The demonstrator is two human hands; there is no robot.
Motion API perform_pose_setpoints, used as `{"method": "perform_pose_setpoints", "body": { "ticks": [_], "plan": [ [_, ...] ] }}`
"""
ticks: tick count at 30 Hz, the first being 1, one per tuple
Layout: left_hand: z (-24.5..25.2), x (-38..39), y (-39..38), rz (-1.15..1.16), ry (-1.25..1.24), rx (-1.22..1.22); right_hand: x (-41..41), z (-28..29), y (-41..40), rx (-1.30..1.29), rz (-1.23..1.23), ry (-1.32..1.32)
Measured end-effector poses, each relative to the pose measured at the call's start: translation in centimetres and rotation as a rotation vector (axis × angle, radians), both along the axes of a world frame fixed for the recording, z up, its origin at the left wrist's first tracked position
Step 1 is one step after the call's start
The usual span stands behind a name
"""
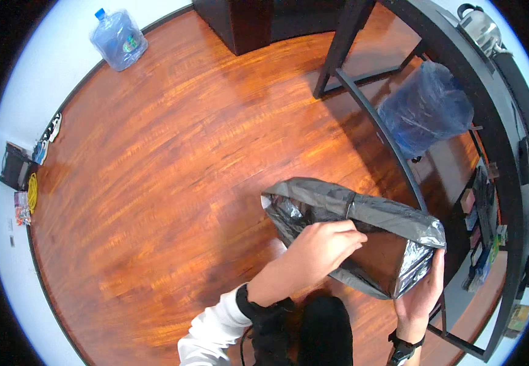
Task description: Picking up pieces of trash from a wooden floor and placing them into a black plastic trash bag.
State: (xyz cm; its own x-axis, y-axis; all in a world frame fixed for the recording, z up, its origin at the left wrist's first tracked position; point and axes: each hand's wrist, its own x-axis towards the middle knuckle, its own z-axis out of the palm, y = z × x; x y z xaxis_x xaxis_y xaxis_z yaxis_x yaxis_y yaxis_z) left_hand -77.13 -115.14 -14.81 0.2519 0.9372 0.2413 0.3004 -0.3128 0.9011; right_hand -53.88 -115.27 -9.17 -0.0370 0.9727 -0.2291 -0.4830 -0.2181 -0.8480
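A glossy black plastic bag [392,210] is held in front of me with its wide mouth spread and its edge folded outward. Inside it shows a flat brown surface [378,258]; whether this is a box or a lining cannot be made out. My right hand [422,281] grips the bag's right corner from outside, fingers along its edge. My left hand [321,249] is over the mouth with bent fingers drawn together; whether they pinch the plastic is hidden. A thin dark strand [350,204] crosses the far rim near those fingers.
A dark-framed table [488,87] stands to the right, with a steel kettle [479,29] on top and a plastic-wrapped blue water jug [429,110] beneath. Another water jug [120,41] stands by the far wall. Shoes [47,139] and a black bag [16,167] line the left wall.
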Motion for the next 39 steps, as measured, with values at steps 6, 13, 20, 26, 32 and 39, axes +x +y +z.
{"method": "perform_pose_setpoints", "body": {
  "ticks": [6, 13, 20, 26, 32, 39],
  "plan": [
    [-1.0, 0.6, -0.5, 0.135, 0.303, 0.062, 0.3, -0.3, 0.0, 0.015, 0.034, -0.026],
    [-1.2, -1.0, -1.5, 0.073, 0.053, 0.013, -0.4, 0.4, 0.4, 0.014, 0.055, -0.029],
    [-2.8, -1.0, -2.3, 0.099, 0.081, 0.138, -0.5, 0.0, 0.5, -0.003, 0.127, 0.040],
    [-0.4, -0.6, -3.3, 0.185, 0.191, 0.134, -1.1, 1.0, 1.3, 0.065, 0.267, 0.066],
    [1.2, -1.6, -3.3, 0.054, 0.360, 0.050, -3.1, 3.7, 1.3, -0.019, 0.119, -0.239],
    [-0.2, -0.4, -4.8, 0.327, 0.297, 0.118, -4.2, 4.5, 1.4, 0.036, 0.185, -0.243]
  ]
}}
